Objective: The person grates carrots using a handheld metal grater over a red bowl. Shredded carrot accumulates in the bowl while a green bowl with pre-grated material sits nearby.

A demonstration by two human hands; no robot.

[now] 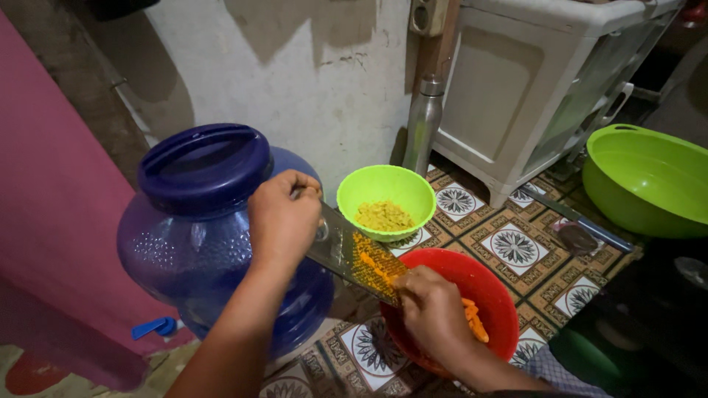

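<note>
The left hand (282, 220) is clenched around the top of a flat metal grater (354, 259), whose long axis slopes down to the right into a red bowl (495, 295). At its lower end the right hand (435, 313) presses an orange piece, barely visible, against the blade.

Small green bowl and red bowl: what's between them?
In the head view, the flat metal grater, orange-stained, slants between the small green bowl and the red bowl, held by the left hand and right hand.
</note>
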